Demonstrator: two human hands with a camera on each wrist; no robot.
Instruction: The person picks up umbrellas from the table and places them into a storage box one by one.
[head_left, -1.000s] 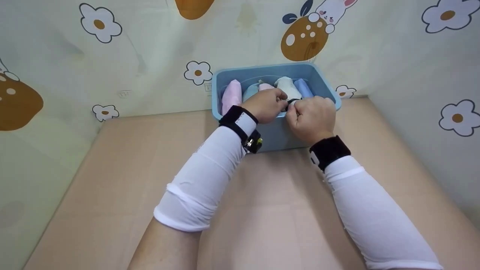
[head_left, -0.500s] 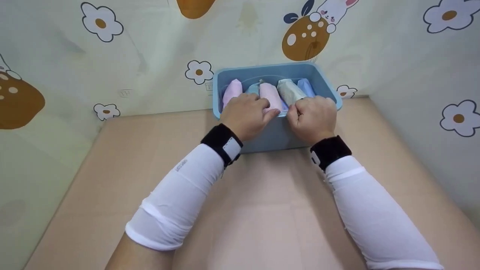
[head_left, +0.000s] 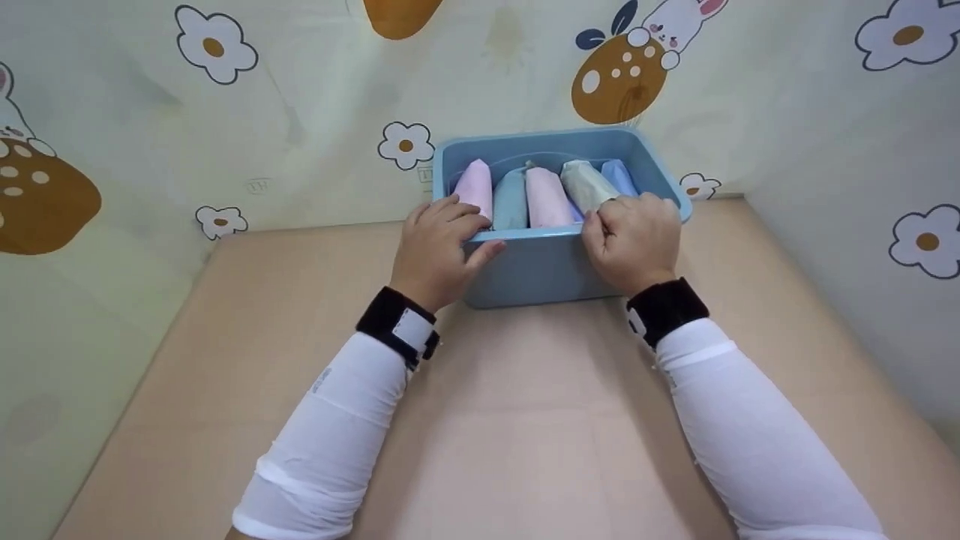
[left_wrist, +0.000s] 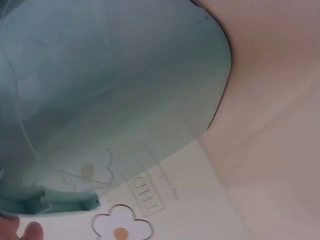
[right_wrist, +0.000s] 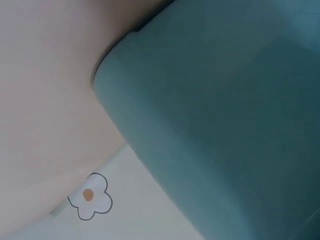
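A blue plastic storage bin (head_left: pixel 540 270) stands against the back wall in the head view. Rolled bundles of cloth lie side by side in it: pink (head_left: pixel 474 187), teal (head_left: pixel 511 199), pale pink (head_left: pixel 548 196), grey-green (head_left: pixel 589 184) and blue (head_left: pixel 619 177). My left hand (head_left: pixel 439 251) holds the front rim near the left corner, fingers over it and thumb outside. At the right end of that rim my right hand (head_left: pixel 637 240) grips with curled fingers; its fingertips are hidden. The left wrist view shows fingertips (left_wrist: pixel 32 231) beside the rim.
The bin stands on a pinkish-beige surface (head_left: pixel 517 420). Behind it rises a wall (head_left: pixel 315 150) printed with flowers and rabbits, and another wall (head_left: pixel 840 225) runs along the right.
My left hand has left the grey-green roll near my right hand and moved left to the bin's front left rim. The pale pink roll has come into fuller view. My right hand stays put.
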